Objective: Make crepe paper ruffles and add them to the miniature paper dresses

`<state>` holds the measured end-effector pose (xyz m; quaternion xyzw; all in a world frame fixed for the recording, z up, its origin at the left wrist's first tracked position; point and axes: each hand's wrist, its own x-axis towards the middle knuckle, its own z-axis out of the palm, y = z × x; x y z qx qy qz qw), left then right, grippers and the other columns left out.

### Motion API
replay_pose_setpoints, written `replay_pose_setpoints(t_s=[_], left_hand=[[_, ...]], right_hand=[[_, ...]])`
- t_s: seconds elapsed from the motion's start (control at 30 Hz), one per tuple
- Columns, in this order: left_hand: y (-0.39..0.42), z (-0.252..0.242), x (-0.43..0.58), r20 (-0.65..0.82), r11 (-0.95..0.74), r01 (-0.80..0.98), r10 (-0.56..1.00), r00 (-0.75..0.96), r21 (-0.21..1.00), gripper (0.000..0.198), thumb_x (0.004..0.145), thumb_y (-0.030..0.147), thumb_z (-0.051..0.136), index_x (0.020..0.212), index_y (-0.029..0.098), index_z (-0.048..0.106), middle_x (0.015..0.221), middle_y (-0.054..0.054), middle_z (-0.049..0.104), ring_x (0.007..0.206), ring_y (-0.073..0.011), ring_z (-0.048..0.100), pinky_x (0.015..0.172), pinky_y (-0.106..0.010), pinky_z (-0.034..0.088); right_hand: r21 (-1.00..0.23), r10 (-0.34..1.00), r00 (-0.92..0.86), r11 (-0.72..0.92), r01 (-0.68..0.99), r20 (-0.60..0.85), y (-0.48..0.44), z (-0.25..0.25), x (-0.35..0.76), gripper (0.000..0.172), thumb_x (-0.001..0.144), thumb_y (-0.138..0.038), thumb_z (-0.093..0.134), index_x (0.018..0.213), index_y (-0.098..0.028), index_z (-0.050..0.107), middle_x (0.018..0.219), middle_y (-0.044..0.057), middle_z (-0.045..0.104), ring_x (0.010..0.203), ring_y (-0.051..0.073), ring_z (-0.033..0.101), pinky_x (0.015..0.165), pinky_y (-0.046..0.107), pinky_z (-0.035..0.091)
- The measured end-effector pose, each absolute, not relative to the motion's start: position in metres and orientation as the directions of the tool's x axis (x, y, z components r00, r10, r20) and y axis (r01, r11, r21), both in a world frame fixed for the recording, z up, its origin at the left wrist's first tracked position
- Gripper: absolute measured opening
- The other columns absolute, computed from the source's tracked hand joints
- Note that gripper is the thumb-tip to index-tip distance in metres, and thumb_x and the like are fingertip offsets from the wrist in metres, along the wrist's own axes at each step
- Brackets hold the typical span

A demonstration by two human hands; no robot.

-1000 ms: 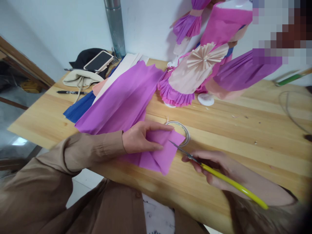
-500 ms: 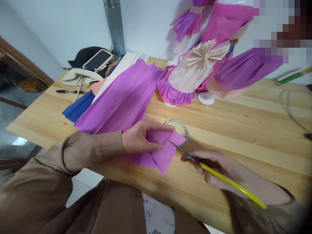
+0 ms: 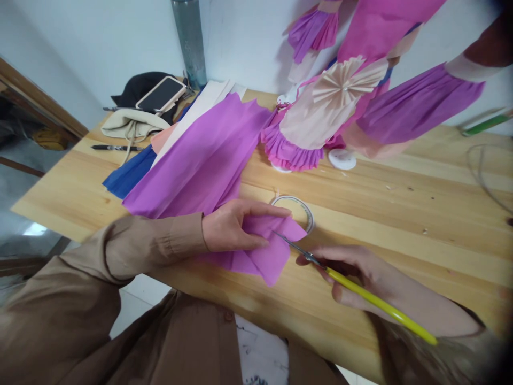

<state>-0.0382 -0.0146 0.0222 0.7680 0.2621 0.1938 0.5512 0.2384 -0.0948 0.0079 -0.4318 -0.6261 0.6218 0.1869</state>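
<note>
The right hand [image 3: 356, 264] is closed around yellow-handled scissors [image 3: 372, 297], the visible blade lying over the free end of the purple crepe paper [image 3: 276, 262]. Assessed risks: a ragged cut, should that soft end buckle or the left hand [image 3: 230, 227] loosen its pinch; a nicked thumb, should the tip stray. The paper runs from between left thumb and fingers toward the right hand; a tape roll [image 3: 311, 216] sits just beyond the left fingertips.

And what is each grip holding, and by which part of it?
Left grip: the purple sheet, near one end. Right grip: the scissors, by the yellow handles, close to the pivot.
</note>
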Motion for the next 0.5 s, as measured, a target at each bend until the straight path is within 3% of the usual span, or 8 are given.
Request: replay_pose_setpoints(t_s=[0.37,0.5], left_hand=[[-0.0149,0.0233,-0.0378,-0.001,-0.246,0.204,0.637,0.771,0.948,0.058,0.073,0.017,0.071,0.131,0.019,0.064,0.124,-0.007,0.072,0.116,-0.0255,0.066,0.103,-0.037,0.049],[-0.0146,0.0231,-0.038,0.015,-0.248,0.184,0.632,0.775,0.951,0.057,0.074,0.018,0.072,0.131,0.016,0.064,0.123,-0.009,0.072,0.117,-0.0282,0.066,0.103,-0.038,0.05]], right_hand=[[-0.942,0.765,-0.57,-0.145,0.303,-0.301,-0.0951,0.0084,0.2399,0.043,0.072,-0.049,0.079,0.106,-0.023,0.074,0.068,0.0,0.056,0.067,0.019,0.055,0.07,0.033,0.052],[-0.94,0.77,-0.563,-0.142,0.31,-0.302,-0.095,0.0095,0.2399,0.04,0.073,-0.045,0.079,0.106,-0.022,0.075,0.074,0.001,0.062,0.071,0.019,0.059,0.072,0.031,0.053]])
